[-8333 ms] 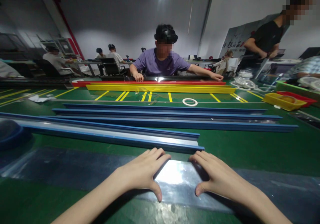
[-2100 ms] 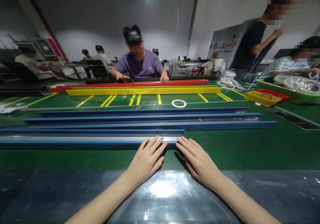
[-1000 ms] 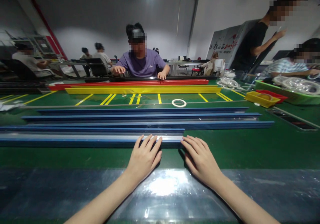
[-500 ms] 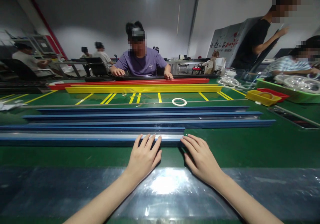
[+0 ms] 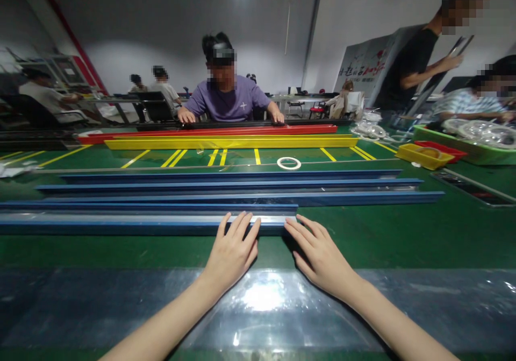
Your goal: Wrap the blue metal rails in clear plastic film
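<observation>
A long blue channel profile [image 5: 121,217] with a pale strip along its inside lies across the green table in front of me. My left hand [image 5: 233,248] rests its spread fingertips over the near edge of this profile, left of its right end. At that right end, my right hand [image 5: 318,250] touches the profile with outstretched fingers, thumb apart. Neither hand is wrapped round anything. Behind it lie several more blue profiles [image 5: 226,186], roughly parallel. The undersides of both hands are hidden.
A clear plastic sheet [image 5: 121,310] covers the table's near edge. Farther off are a white tape ring [image 5: 289,158], a yellow profile [image 5: 229,143] and red profiles [image 5: 310,129]. Yellow [image 5: 423,156] and green bins [image 5: 484,155] stand right. A person in purple [image 5: 229,100] sits opposite.
My right hand has shifted slightly left, its fingers farther onto the profile's end. My left hand stays almost in place. The person opposite has moved a hand slightly.
</observation>
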Demonstrator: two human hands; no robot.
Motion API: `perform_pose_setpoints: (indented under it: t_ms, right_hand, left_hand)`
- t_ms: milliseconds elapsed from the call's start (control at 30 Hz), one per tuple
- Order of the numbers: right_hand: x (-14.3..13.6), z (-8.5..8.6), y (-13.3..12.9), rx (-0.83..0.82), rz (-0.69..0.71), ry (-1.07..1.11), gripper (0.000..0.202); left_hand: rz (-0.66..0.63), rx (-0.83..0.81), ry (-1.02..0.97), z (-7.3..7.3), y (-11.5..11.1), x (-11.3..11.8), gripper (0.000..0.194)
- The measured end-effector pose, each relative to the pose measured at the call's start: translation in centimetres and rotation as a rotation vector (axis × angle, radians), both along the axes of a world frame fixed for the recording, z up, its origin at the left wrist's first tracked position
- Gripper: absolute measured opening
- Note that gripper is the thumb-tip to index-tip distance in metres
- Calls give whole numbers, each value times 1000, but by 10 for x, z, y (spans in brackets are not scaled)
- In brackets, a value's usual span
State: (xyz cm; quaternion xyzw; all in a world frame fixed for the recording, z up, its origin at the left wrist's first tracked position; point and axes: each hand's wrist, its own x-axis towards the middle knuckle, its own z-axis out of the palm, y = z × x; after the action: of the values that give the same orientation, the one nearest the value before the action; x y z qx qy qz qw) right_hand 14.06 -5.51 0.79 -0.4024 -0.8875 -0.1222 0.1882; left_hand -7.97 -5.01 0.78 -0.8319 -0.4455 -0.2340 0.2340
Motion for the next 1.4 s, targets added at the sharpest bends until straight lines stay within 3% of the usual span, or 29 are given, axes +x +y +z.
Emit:
perform_pose_setpoints:
  t_ms: [100,200,333,433,500,633,733,833,933,1067,1167,1267,1400]
  right_hand:
    - [-1,0,-1,50,-59,17,48]
    - [0,-2,0,94,-149,96,41]
    - [1,0,0,22,-48,67,49]
    - [0,2,-1,-19,24,10,55]
    - [-1,2,-1,10,-6,12,53]
    - [0,0,-1,71,-136,100,42]
    - [1,0,0,16,-57,64,46]
    - [0,2,0,-20,45,-14,50]
    - [-2,2,-2,30,-7,23,45]
    - [-1,1,-2,67,-128,140,38]
    - [0,2,-1,17,-63,90,40]
    - [0,2,-1,-22,21,3,46]
    - [0,0,-1,29,-52,30,48]
  left_hand:
    - [-54,-20,17,0,1,0,35]
    - [-6,-4,-1,1,-1,1,31]
    - [62,-5,-35,2,-1,0,30]
    - [-42,-17,-5,1,0,-1,32]
    - [-89,-15,9,0,0,-1,33]
    - [14,-2,-25,2,-2,0,30]
    - [61,-2,-28,2,-2,0,30]
    - [-50,-7,27,1,-1,-2,33]
    - [-138,-21,71,-1,-1,-2,37]
    - [12,-36,29,0,-2,-1,37]
    - [37,-50,18,1,-2,-1,36]
    - [-52,-45,32,0,-1,-2,37]
    - [-52,-33,34,1,-2,-1,35]
